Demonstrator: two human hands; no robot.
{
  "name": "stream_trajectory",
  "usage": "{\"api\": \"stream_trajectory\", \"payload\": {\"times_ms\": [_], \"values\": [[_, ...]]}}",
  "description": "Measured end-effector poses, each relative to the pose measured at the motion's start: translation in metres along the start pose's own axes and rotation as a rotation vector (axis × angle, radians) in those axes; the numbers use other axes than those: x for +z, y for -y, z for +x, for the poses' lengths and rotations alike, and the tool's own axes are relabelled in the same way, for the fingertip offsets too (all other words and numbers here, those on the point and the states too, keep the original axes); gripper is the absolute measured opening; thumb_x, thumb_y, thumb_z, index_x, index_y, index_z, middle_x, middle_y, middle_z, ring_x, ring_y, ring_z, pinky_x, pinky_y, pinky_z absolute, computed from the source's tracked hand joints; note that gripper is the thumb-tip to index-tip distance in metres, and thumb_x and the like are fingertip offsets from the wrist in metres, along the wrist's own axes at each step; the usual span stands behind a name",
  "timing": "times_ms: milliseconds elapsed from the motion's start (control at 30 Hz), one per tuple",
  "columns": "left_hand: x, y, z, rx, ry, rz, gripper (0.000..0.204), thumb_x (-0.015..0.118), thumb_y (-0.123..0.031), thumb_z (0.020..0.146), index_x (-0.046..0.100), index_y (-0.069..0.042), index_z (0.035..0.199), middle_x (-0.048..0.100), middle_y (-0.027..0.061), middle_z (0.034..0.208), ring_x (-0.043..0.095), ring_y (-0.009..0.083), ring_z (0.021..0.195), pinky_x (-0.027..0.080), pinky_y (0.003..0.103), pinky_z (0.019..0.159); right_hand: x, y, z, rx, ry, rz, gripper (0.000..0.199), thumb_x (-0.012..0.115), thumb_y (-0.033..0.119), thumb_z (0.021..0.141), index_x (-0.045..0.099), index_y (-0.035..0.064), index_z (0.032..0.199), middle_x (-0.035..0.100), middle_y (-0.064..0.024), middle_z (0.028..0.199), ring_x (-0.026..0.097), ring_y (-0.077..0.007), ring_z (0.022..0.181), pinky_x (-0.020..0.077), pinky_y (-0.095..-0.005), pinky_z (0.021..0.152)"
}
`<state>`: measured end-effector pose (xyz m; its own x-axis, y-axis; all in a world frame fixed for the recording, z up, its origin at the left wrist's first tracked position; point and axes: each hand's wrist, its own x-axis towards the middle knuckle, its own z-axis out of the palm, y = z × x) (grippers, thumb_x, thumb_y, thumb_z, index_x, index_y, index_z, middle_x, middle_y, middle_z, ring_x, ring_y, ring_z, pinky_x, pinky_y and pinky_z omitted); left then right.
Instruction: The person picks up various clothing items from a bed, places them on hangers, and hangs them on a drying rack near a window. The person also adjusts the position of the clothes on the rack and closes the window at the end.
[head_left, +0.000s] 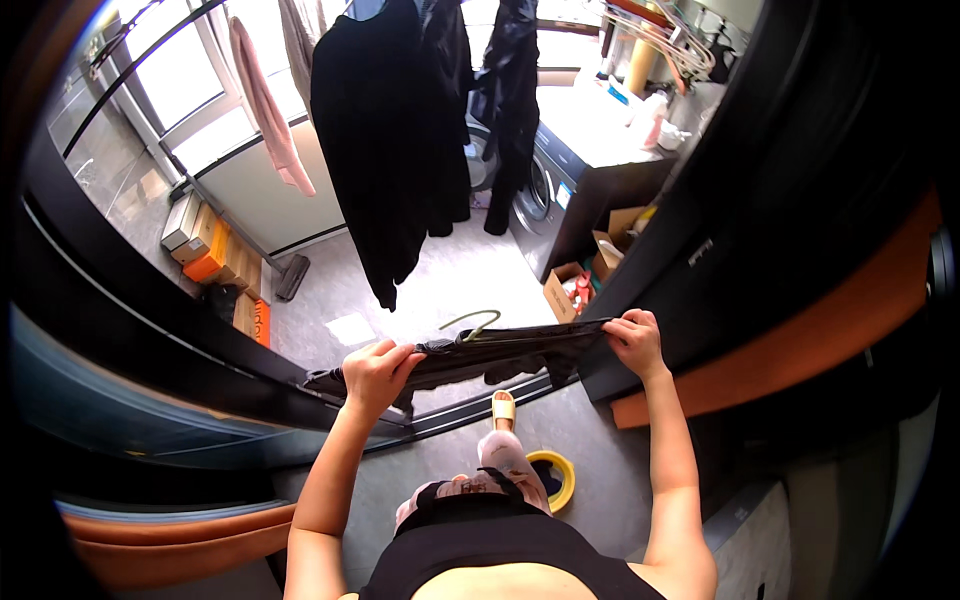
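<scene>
A dark garment [520, 347], its kind hard to make out, is stretched sideways in front of me between my two hands. The pale hook of a clothes hanger [481, 312] sticks up from the middle of its upper edge. My left hand [377, 378] grips the cloth near its left end, fingers closed over the top. At the other end, my right hand [635, 341] pinches the upper corner. Folds of fabric droop below the hands.
Ahead hang black clothes [375, 130] and a pink garment [268, 105]. Front-loading washing machines [535, 190] stand behind them; cardboard boxes [562, 298] sit nearby. Stacked boxes [205, 245] line the left wall. A dark door frame [470, 422] crosses the floor; a yellow basin [565, 482] stands beside my foot.
</scene>
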<state>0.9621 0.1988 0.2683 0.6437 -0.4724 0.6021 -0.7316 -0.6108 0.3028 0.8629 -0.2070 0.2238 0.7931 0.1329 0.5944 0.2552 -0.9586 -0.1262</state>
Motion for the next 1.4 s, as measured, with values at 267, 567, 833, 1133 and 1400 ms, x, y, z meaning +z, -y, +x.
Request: {"api": "stream_trajectory", "payload": {"times_ms": [267,567,833,1133,1400], "values": [[0.051,0.049,0.063,-0.163,-0.123,-0.164,0.016,0.074,-0.021,0.067,0.066,-0.008,0.069,0.057,0.0039,0.061,0.056,0.0207,0.053,0.042,0.031,0.048,0.053,0.017,0.14,0.055,0.297,0.654,0.034,0.072,0.016,0.068,0.065,0.0113,0.101,0.063,-0.0074,0.101,0.054,-0.0281,0.101,0.0408,-0.0374,0.088],[0.01,0.114,0.082,-0.552,-0.568,0.215,0.011,0.066,-0.018,0.077,0.068,-0.007,0.076,0.06,0.0063,0.071,0.055,0.0216,0.071,0.04,0.034,0.066,0.116,-0.049,0.225,-0.162,1.019,1.318,0.026,0.06,0.002,0.079,0.062,0.0042,0.104,0.05,-0.0104,0.122,0.046,-0.0202,0.114,0.0348,-0.0288,0.094],[0.011,0.139,0.116,-0.73,-0.747,0.254,0.061,0.048,-0.03,0.092,0.022,0.004,0.136,0.044,0.0251,0.125,0.048,0.0343,0.11,0.037,0.039,0.094,0.105,0.02,0.314,-0.188,0.991,1.686,0.03,0.06,0.002,0.065,0.059,0.0019,0.096,0.049,-0.011,0.118,0.036,-0.0226,0.123,0.0192,-0.0338,0.103],[-0.004,0.162,0.156,-0.774,-0.899,-0.058,0.058,0.051,-0.026,0.09,0.027,0.003,0.134,0.041,0.0245,0.129,0.042,0.0316,0.12,0.032,0.036,0.1,0.075,0.139,0.459,-0.093,0.767,1.949,0.03,0.054,0.003,0.071,0.058,0.0022,0.101,0.055,-0.0045,0.104,0.048,-0.0152,0.104,0.0326,-0.0264,0.093],[-0.029,0.169,0.184,-0.741,-0.88,-0.039,0.042,0.051,-0.025,0.089,0.044,-0.001,0.123,0.046,0.0185,0.123,0.046,0.0294,0.113,0.034,0.035,0.098,0.084,0.24,0.602,0.137,0.536,2.04,0.027,0.051,0.003,0.078,0.056,0.0047,0.104,0.055,-0.0063,0.086,0.056,-0.0154,0.076,0.046,-0.0264,0.066]]}}
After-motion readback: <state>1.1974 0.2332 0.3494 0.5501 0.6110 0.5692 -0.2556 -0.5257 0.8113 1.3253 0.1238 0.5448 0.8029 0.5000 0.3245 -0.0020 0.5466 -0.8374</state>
